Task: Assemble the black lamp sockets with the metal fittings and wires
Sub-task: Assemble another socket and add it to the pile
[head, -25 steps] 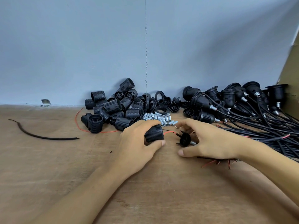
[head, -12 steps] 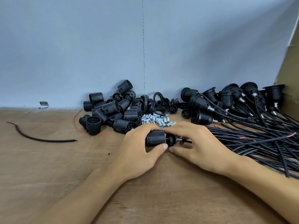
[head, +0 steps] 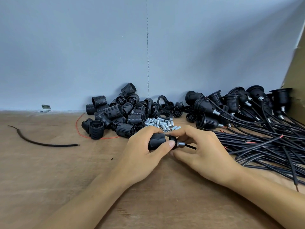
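The left hand (head: 142, 151) is gripping a black threaded socket shell (head: 156, 141), fingers curled over the top and thumb pressing its near side. The right hand (head: 203, 151) is pinching the black cap (head: 173, 142) between thumb and fingertips, holding it against the shell's right end. A short metal fitting (head: 181, 144) is sticking out of the cap, and a black wire (head: 191, 147) is running from it under the right palm. Both hands are hovering just above a wooden table (head: 49, 171).

Just behind them a small heap of silver fittings (head: 161, 123) is lying loose. To its left, a pile of empty socket shells (head: 115, 118) is sitting against a grey wall; beside that pile, black rings (head: 163, 106) are lying. To the right, finished sockets (head: 222, 106) are lying in a heap, their wires (head: 264, 142) trailing across the table beneath a brown cardboard panel (head: 295, 76). Far left, a stray black cable (head: 41, 142) is lying on its own.
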Action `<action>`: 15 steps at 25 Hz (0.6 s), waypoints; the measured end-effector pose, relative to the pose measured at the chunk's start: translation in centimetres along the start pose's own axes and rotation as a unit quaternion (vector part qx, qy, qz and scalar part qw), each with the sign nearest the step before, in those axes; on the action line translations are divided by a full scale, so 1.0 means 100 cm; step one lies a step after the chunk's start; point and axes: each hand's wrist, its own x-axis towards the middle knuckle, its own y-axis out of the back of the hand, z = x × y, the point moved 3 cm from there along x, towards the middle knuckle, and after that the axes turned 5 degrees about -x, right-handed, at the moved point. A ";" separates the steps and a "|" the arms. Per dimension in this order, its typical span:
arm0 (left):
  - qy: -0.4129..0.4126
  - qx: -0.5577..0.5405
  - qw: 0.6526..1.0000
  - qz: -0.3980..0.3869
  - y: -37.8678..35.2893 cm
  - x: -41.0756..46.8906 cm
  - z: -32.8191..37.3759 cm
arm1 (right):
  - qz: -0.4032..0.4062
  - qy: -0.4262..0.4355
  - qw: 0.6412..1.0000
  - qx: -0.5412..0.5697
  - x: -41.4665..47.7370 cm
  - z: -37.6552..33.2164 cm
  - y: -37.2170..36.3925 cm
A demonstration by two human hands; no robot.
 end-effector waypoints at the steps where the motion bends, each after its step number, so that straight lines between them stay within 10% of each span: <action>1: 0.001 0.000 1.000 -0.004 0.000 0.000 0.001 | 0.000 -0.005 1.000 0.008 0.000 0.000 0.000; 15: 0.086 -0.118 0.989 -0.029 0.005 0.001 -0.006 | 0.002 0.083 0.995 -0.048 0.000 0.000 -0.001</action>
